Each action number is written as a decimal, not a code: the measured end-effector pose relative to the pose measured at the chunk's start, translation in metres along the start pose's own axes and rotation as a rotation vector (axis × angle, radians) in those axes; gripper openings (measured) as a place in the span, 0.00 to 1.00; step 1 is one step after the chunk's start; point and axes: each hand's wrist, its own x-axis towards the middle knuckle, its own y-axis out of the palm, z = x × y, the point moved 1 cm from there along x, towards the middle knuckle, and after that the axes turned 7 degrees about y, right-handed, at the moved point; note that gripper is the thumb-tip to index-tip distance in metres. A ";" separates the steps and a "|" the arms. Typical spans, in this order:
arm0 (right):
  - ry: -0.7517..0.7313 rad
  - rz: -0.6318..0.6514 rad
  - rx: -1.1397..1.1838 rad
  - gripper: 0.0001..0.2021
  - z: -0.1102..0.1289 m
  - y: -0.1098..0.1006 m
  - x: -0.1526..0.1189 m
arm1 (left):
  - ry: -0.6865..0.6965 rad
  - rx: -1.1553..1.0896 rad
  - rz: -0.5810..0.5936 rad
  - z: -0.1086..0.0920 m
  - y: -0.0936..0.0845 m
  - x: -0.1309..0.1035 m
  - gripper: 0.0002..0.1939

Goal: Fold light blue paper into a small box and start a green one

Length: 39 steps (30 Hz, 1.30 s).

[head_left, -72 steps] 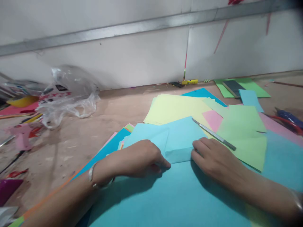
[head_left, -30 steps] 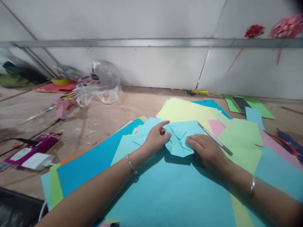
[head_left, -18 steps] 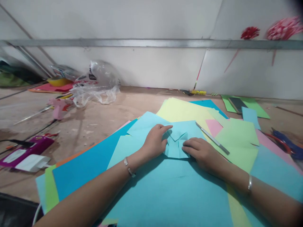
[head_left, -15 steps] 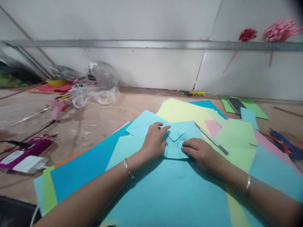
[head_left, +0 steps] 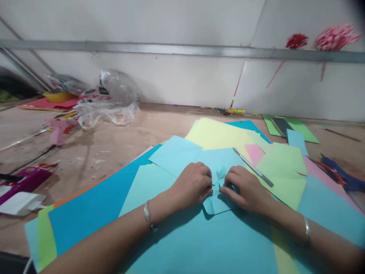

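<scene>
A light blue folded paper (head_left: 221,205), with creased flaps standing up in its middle, lies on a large light blue sheet (head_left: 216,239). My left hand (head_left: 195,184) is closed on its left side, fingers curled and thumb low by the near corner, which bends up a little. On the other side, my right hand (head_left: 243,188) pinches a flap between curled fingers and thumb; the fingertips partly hide it. A slim silver craft knife (head_left: 253,167) rests just beyond my right hand. Behind my left hand is a flat light blue square (head_left: 175,154).
Coloured sheets, among them a yellow one (head_left: 216,131) and a green one (head_left: 282,163), spread under the work. Blue-handled pliers (head_left: 350,179) lie right. A pink glue gun (head_left: 58,131), a purple power strip (head_left: 28,180) and a plastic bag (head_left: 114,95) are left.
The folded paper has come nearer to me and turned, and its flaps now stand up. My left fingers have curled in around it; my right hand has closed on its flap.
</scene>
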 end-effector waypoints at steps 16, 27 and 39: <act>0.257 -0.301 0.051 0.09 -0.021 -0.013 0.008 | 0.147 -0.070 0.106 -0.009 -0.001 -0.002 0.08; -0.073 -0.149 -0.355 0.08 -0.025 -0.003 0.006 | 0.125 -0.033 0.183 -0.015 -0.009 -0.001 0.05; -0.113 0.134 -0.106 0.10 -0.022 -0.001 0.007 | 0.169 -0.336 0.043 -0.006 -0.033 -0.006 0.08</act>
